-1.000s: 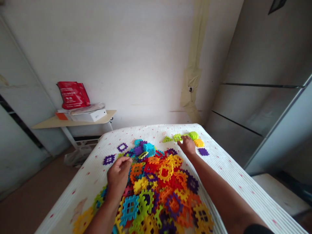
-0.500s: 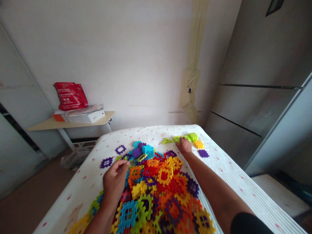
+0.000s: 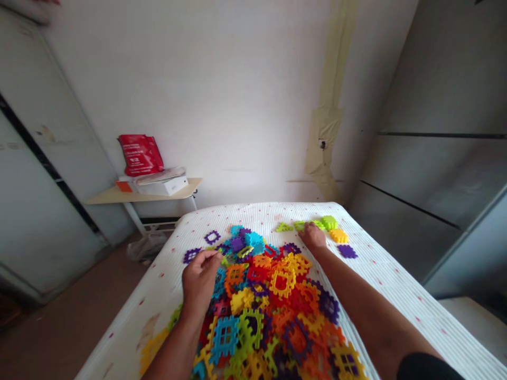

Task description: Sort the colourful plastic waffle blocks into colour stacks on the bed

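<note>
1. Nearest the foot of the bed, a heap of interlocking plastic pieces (image 3: pixel 261 311) in orange, yellow, red, blue, green and purple covers the middle of a white mattress (image 3: pixel 400 301).
2. Left hand (image 3: pixel 200 282) rests on the heap's left side, its fingers (image 3: pixel 212 258) curled and close together; whether they pinch a piece, I can't tell.
3. Right hand (image 3: pixel 312 237) reaches the heap's far edge, fingers together and tips down, touching a row of green pieces (image 3: pixel 304 226); I can't tell if it grips one.
4. Just right of that hand lie an orange-yellow piece (image 3: pixel 339 236) and a purple piece (image 3: pixel 347 252), with two purple frames (image 3: pixel 212 237) apart at the heap's far left.
5. Past the bed on the left, a small shelf table (image 3: pixel 182 189) carries a white box (image 3: pixel 162 186) under a red bag (image 3: pixel 140 154).
6. Farthest off, a white wall (image 3: pixel 217 105) bears a strip of tan tape (image 3: pixel 328 132).
</note>
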A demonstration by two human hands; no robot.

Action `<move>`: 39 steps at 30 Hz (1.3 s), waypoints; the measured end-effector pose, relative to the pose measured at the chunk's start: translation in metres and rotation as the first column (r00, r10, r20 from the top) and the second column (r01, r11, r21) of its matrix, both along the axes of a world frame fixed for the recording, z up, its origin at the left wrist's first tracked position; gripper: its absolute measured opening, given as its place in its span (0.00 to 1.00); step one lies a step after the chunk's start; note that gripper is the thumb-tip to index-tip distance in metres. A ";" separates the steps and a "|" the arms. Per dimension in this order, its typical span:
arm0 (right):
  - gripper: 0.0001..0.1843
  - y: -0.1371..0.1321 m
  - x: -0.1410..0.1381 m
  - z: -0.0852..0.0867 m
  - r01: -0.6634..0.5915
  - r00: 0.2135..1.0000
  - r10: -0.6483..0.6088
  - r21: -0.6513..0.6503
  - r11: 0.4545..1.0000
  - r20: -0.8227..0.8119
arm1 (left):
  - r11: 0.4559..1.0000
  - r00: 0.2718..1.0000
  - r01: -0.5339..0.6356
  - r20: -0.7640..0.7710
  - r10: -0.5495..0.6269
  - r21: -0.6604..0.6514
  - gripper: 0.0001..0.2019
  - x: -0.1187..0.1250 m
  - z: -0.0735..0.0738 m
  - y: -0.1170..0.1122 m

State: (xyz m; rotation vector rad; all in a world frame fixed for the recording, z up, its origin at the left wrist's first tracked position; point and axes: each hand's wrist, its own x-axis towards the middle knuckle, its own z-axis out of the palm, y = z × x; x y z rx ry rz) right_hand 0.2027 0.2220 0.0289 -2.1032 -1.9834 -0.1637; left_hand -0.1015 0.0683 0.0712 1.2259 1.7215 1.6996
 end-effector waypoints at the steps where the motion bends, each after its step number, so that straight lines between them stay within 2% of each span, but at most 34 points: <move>1: 0.14 0.000 0.000 0.000 -0.003 1.000 0.003 0.000 1.000 -0.002 | 1.000 1.000 -0.009 0.009 0.009 0.015 0.13 -0.005 0.005 0.000; 3: 0.14 0.000 0.000 0.000 -0.011 1.000 0.011 0.001 1.000 -0.009 | 0.999 1.000 -0.029 0.011 0.028 0.018 0.13 -0.020 0.012 0.000; 6: 0.14 -0.001 0.003 -0.001 -0.024 1.000 0.024 0.022 0.999 -0.009 | 0.997 0.999 -0.021 -0.051 0.018 -0.068 0.14 -0.050 0.016 0.002; 9: 0.14 -0.005 0.008 -0.007 -0.075 0.997 0.073 0.111 0.991 0.021 | 0.983 0.978 0.008 -0.204 -0.046 -0.181 0.15 -0.076 0.008 0.006; 12: 0.14 -0.013 0.017 -0.017 -0.203 0.979 0.192 0.225 0.953 0.072 | 0.971 0.950 0.002 -0.301 -0.075 -0.238 0.15 -0.089 -0.004 0.010; 18: 0.16 -0.043 0.044 -0.039 -0.511 0.851 0.518 0.360 0.780 0.085 | 0.934 0.900 -0.019 -0.412 -0.140 -0.358 0.11 -0.085 -0.023 0.018; 21: 0.16 -0.061 0.057 -0.043 -0.580 0.794 0.604 0.375 0.723 0.063 | 0.909 0.871 -0.030 -0.457 -0.181 -0.416 0.12 -0.082 -0.032 0.028; 24: 0.15 -0.075 0.064 -0.044 -0.601 0.768 0.639 0.398 0.693 0.046 | 0.883 0.839 -0.046 -0.497 -0.220 -0.468 0.13 -0.079 -0.037 0.042; 28: 0.16 -0.081 0.062 -0.044 -0.606 0.764 0.641 0.422 0.674 0.072 | 0.839 0.793 -0.131 -0.563 -0.232 -0.529 0.15 -0.071 -0.032 0.059; 34: 0.15 -0.082 0.056 -0.040 -0.611 0.766 0.639 0.383 0.693 0.066 | 0.752 0.745 -0.284 -0.631 -0.217 -0.594 0.19 -0.054 -0.026 0.073; 39: 0.15 -0.086 0.052 -0.036 -0.597 0.779 0.624 0.365 0.714 0.055 | 0.730 0.740 -0.318 -0.639 -0.207 -0.605 0.22 -0.052 -0.030 0.076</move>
